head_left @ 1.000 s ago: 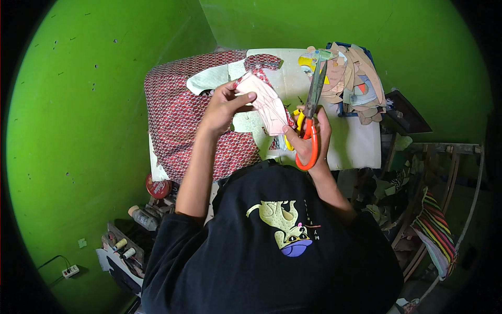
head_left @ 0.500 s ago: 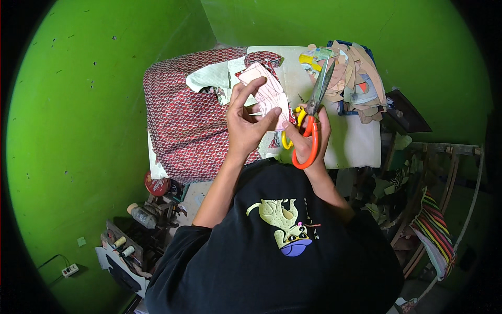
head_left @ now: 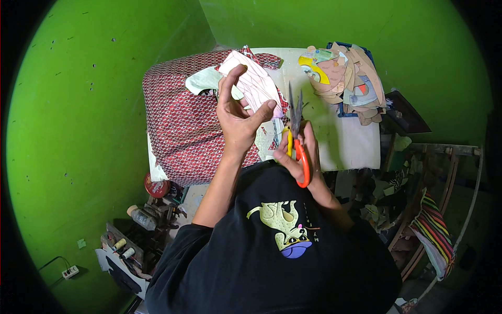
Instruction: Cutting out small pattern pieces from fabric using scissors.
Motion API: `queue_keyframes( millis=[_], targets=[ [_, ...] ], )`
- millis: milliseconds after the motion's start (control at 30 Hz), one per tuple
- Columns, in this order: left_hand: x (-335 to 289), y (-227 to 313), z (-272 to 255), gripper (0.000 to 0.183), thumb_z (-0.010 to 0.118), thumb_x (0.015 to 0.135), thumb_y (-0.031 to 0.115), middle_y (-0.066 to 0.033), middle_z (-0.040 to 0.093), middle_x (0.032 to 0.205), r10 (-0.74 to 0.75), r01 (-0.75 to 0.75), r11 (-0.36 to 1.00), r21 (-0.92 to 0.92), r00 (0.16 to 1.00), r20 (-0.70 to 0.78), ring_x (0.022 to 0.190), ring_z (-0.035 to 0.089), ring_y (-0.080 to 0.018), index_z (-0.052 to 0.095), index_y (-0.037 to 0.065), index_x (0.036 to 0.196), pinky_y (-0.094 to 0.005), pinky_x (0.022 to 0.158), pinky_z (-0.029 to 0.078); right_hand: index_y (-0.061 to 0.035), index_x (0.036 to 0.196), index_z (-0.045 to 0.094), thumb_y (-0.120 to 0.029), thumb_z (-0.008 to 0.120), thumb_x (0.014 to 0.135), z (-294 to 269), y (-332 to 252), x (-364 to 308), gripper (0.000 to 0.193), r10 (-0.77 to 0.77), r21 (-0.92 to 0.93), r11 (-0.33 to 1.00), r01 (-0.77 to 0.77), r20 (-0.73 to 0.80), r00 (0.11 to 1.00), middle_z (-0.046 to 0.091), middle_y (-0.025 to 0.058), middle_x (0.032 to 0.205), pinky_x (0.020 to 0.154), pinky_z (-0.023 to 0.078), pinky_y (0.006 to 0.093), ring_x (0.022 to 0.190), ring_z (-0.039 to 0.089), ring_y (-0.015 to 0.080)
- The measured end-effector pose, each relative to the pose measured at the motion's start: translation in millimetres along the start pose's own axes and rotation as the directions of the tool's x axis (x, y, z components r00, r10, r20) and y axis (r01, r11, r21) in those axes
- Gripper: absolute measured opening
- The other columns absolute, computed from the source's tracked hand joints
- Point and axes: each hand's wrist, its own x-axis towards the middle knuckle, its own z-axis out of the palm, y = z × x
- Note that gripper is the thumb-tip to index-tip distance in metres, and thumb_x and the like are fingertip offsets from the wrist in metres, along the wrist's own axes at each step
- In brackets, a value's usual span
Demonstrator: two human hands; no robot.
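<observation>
In the head view, the pink lined piece (head_left: 254, 78) is being shown over the middle of the table (head_left: 358, 149), toward the far side, with a red patterned edging (head_left: 285, 106) being seen beyond its right edge. Here is the left hand (head_left: 237, 125), being held half open in a wide curl, thumb and forefinger well apart in front of the pink piece; whether the piece is actually being gripped by the hidden fingers cannot be told. Over to the right and nearer, the orange-and-yellow scissors (head_left: 295, 129) are being held in the right hand (head_left: 314, 174), fingers folded about the handles, blades being pointed far and parted a little, clear of the pink piece. And the progress? The pink outline is looking cleanly shaped, so much of the cutting there is being judged done; the edging is being left showing, so trimming along it is being judged unfinished. On the left, the large red patterned cloth (head_left: 175, 107) is being left spread, a pale green cut-out (head_left: 204, 80) being laid on it. Far right, a heap of cut card shapes (head_left: 340, 78) is being held in a blue crate (head_left: 369, 54).
</observation>
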Motion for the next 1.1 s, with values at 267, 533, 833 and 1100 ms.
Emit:
queue_keyframes(
  millis=[267, 533, 833, 1100],
  targets=[
    [1, -5, -1, 0.076, 0.078, 0.070, -0.008, -0.0124, 0.042, 0.134, 0.035, -0.036, 0.999, 0.006, 0.999, 0.040, 0.106, 0.064, -0.0231, 0.042, -0.004, 0.137, -0.0312, 0.076, 0.064, -0.0023, 0.117, 0.041, -0.036, 0.086, 0.075, 2, -14, -2, 0.070, 0.041, -0.071, 0.997, -0.035, 0.081, 0.996, 0.051, 0.0039, 0.082, 0.066, 0.044, 0.0242, 0.072, 0.050, 0.0108],
    [-1, -8, 3, 0.075, 0.076, 0.071, -0.011, -0.0128, 0.042, 0.134, 0.131, -0.130, 0.982, 0.138, 0.991, 0.003, 0.104, 0.065, -0.0229, 0.042, -0.001, 0.137, -0.0304, 0.076, 0.064, -0.0021, 0.113, 0.044, -0.039, 0.086, 0.074, -1, -21, 0, 0.068, 0.076, -0.170, 0.984, -0.060, 0.089, 0.993, 0.052, 0.0020, 0.076, 0.062, 0.044, 0.0238, 0.066, 0.050, 0.0099],
    [-8, -6, 11, 0.079, 0.075, 0.072, -0.013, -0.0164, 0.042, 0.142, 0.042, -0.041, 0.998, 0.057, 0.999, -0.032, 0.109, 0.063, -0.0209, 0.040, -0.002, 0.141, -0.0310, 0.087, 0.059, -0.0012, 0.110, 0.045, -0.052, 0.084, 0.072, -11, -19, -3, 0.075, 0.049, -0.175, 0.984, -0.030, 0.103, 0.993, 0.052, 0.0017, 0.073, 0.059, 0.043, 0.0238, 0.063, 0.050, 0.0102],
    [-16, -8, 26, 0.080, 0.075, 0.071, -0.013, -0.0162, 0.042, 0.143, 0.018, -0.016, 0.999, 0.035, 0.998, -0.062, 0.111, 0.062, -0.0209, 0.039, -0.002, 0.142, -0.0307, 0.086, 0.059, -0.0010, 0.101, 0.049, -0.065, 0.081, 0.068, -27, -31, -4, 0.079, 0.087, -0.255, 0.965, -0.059, 0.097, 0.992, 0.050, 0.0005, 0.063, 0.055, 0.042, 0.0240, 0.056, 0.050, 0.0096]
  ],
)
